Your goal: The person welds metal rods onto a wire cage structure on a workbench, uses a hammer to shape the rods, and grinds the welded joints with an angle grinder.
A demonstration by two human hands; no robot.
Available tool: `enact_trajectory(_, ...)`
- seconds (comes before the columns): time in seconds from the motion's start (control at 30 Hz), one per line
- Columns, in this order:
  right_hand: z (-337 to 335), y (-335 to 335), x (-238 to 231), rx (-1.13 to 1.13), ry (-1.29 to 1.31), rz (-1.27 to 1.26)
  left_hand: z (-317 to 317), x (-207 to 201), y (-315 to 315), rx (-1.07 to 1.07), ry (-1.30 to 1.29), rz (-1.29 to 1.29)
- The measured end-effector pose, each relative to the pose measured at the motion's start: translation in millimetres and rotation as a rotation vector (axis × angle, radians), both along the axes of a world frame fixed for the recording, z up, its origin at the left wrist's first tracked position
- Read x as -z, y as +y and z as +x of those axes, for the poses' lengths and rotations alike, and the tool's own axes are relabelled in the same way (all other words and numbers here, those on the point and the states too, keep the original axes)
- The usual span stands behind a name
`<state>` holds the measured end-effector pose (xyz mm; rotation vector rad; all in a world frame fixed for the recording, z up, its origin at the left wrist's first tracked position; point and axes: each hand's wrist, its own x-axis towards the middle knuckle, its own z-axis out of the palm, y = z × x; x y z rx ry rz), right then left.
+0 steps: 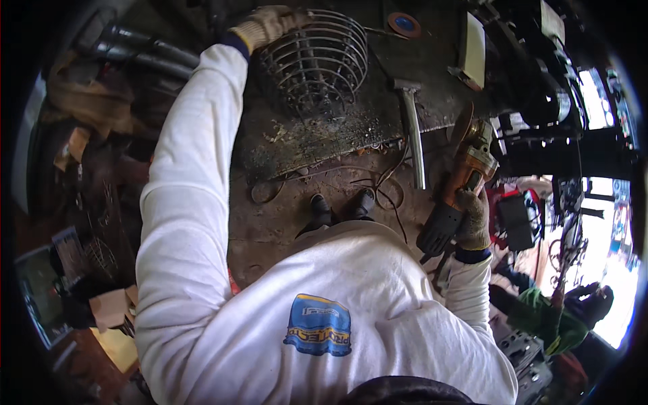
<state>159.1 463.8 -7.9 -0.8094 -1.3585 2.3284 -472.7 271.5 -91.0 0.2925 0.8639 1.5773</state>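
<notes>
At the far side of the dark workbench [270,152] stands a round metal-bar basket [317,64], made of several hoops joined by upright bars. My left hand [270,25], in a knitted work glove, is closed on its upper left rim. My right hand [474,219], gloved too, grips an angle grinder [466,172] by its body, off to the right of the bench. The grinder's disc [462,127] points away from me, apart from the basket. Whether the disc spins cannot be told.
A hammer [412,128] lies across the bench's near edge, its handle jutting toward me. Behind are a loose abrasive disc [403,25] and a pale flat board [474,47]. A cable [388,179] trails near my shoes [320,206]. A person in green [550,320] is at lower right.
</notes>
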Motion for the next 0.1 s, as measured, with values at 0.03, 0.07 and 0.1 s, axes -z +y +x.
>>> enact_trajectory(0.03, 6, 1, 5, 0.009, -0.031, -0.003, -11, 13, 8, 0.174, -0.279, 0.027)
enact_trajectory(0.07, 14, 1, 9, 0.058, -0.048, -0.010, -11, 7, 22, 0.353, -0.565, 0.051)
enact_trajectory(0.1, 21, 2, 16, 0.072, -0.065, 0.007, -2, 13, 46, 0.391, -0.583, 0.034)
